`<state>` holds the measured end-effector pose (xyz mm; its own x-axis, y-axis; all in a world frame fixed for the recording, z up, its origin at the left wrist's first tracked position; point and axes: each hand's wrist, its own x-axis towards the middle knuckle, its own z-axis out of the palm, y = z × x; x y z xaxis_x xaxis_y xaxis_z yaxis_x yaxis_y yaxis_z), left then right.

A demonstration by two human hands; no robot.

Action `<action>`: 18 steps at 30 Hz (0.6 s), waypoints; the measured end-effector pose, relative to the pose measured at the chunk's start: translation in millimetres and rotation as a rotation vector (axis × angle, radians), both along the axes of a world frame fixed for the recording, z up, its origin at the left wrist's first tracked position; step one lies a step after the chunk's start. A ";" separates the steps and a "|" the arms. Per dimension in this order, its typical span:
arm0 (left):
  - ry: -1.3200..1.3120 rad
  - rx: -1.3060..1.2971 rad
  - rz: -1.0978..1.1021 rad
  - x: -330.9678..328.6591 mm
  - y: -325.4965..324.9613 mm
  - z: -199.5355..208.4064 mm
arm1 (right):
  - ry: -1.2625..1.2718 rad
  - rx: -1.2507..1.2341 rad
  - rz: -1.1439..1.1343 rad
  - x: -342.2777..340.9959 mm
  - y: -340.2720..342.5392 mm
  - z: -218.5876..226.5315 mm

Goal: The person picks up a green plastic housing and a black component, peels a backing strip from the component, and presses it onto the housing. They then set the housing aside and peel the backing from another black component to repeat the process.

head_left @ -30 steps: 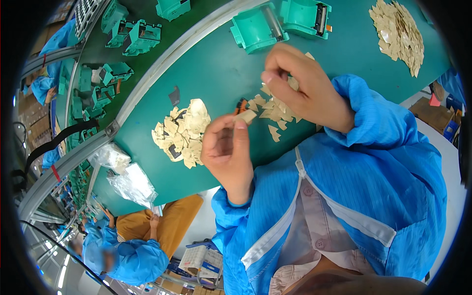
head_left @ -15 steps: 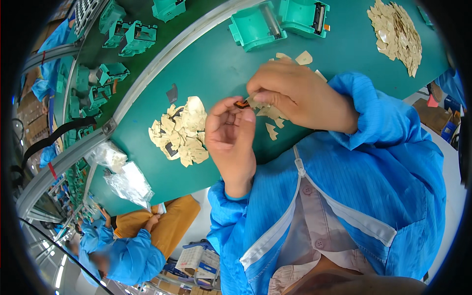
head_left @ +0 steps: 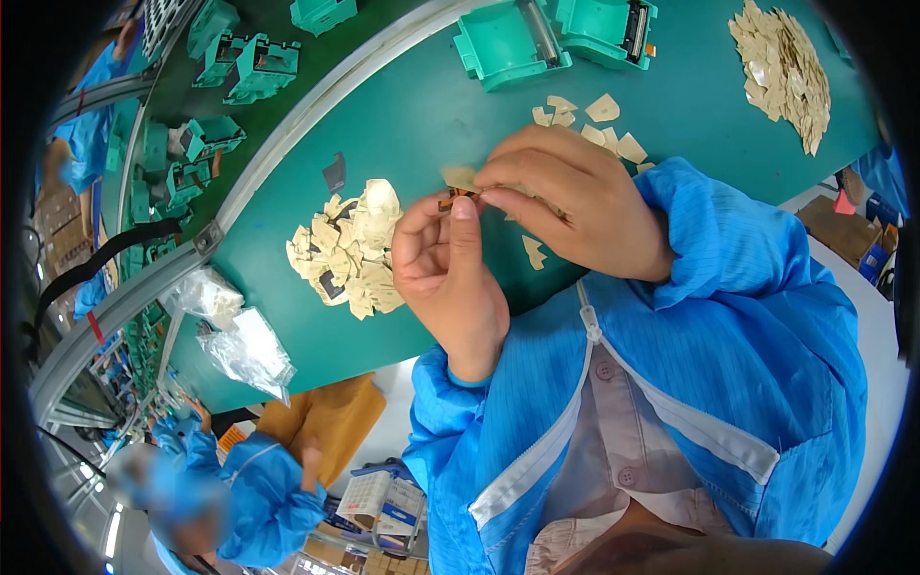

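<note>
My left hand (head_left: 452, 278) pinches a small black-and-orange strip (head_left: 447, 201), perhaps a flex circuit, between thumb and fingers. My right hand (head_left: 586, 192) meets it at the fingertips and grips a tan paper-like piece (head_left: 460, 177) that lies over the strip's end. How far the two touch is hidden by my fingers. Left of my left hand is a heap of cut tan pieces (head_left: 372, 216) with a few dark bits among them. A dark grey cut piece (head_left: 333, 172) lies just beyond the heap. Several loose tan pieces (head_left: 604, 107) are scattered around my right hand.
Two green plastic housings (head_left: 503, 48) stand at the green table's (head_left: 402, 125) far side. A bigger tan heap (head_left: 781, 77) is at far right. Clear plastic bags (head_left: 251, 355) lie at the left. A metal rail (head_left: 316, 101) separates more green housings (head_left: 264, 69). A co-worker in blue (head_left: 259, 498) is at lower left.
The tan piece now shows flat above the strip, and my right hand has shifted slightly down and left. My left thumb presses upright on the strip. The co-worker at lower left has moved.
</note>
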<state>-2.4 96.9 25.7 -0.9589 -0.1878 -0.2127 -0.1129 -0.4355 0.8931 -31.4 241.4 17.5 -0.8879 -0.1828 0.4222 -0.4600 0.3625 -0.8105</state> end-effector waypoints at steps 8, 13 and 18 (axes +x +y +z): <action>0.018 -0.323 0.072 5.6 7.3 6.7 | 0.104 0.108 0.000 -3.3 -0.9 -1.7; 0.000 -0.365 0.060 4.9 6.7 6.9 | 0.176 0.207 -0.024 -6.4 -1.4 -7.1; 0.128 -0.377 -0.030 9.8 -8.9 3.5 | -0.254 -0.146 0.005 -15.7 12.3 6.2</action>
<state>7.4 88.0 29.2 -0.9794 -0.2016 -0.0128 0.0019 -0.0729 0.9973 -47.1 253.8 23.7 -0.9677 -0.1411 0.2087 -0.2372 0.2316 -0.9435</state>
